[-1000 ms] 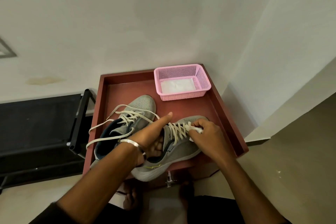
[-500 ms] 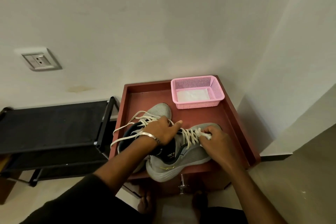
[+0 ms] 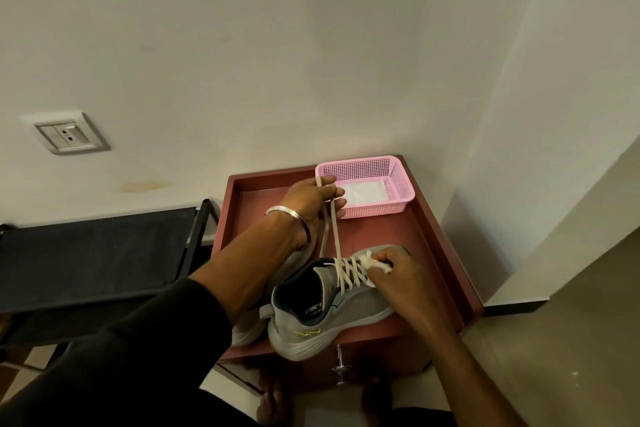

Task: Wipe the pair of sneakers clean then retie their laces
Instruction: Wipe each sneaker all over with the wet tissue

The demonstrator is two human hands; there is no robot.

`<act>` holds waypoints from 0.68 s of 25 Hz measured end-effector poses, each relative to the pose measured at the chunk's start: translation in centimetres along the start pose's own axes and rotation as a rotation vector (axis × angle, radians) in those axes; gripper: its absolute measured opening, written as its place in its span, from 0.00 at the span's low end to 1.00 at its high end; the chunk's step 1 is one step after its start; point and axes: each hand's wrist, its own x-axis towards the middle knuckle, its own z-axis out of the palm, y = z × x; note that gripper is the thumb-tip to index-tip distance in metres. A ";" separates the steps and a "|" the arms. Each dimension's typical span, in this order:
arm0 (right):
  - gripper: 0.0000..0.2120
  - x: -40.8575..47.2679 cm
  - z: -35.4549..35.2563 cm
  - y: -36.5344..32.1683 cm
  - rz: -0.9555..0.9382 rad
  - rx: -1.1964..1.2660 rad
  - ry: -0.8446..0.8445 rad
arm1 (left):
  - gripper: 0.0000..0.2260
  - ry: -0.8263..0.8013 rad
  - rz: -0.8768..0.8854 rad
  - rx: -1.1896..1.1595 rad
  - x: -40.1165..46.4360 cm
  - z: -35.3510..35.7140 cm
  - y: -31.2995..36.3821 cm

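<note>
nearest on the red worktop (image 3: 426,246) sits the grey sneaker (image 3: 332,314), heel toward the person. the right hand (image 3: 398,274) rests on its toe side, fingers curled round a white wipe (image 3: 372,262) pressed by the lacing. beyond the sneaker, the left hand (image 3: 311,199) pinches both laces (image 3: 332,229) pulled taut upward. behind the sneaker, a second sneaker (image 3: 247,329) is mostly hidden; farthest from it, a pink basket (image 3: 398,180).

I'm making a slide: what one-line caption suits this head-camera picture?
Left hand pulls the grey sneaker's laces taut while the right hand presses a white wipe beside the eyelets.
</note>
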 end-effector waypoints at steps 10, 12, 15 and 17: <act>0.18 0.0 1.1 -4.2 0.128 1.309 -0.519 | 0.13 -0.123 0.082 0.174 -0.6 4.5 3.0; 0.19 -0.1 0.7 -4.7 0.112 1.334 -0.497 | 0.08 -0.104 0.121 0.373 -0.4 4.2 3.0; 0.19 -0.3 -0.6 -4.6 0.176 1.406 -0.395 | 0.14 -0.008 0.092 0.592 -0.3 2.2 1.9; 0.17 -0.5 -1.3 -4.4 0.199 1.336 -0.306 | 0.15 0.227 0.154 0.494 -1.3 0.2 0.0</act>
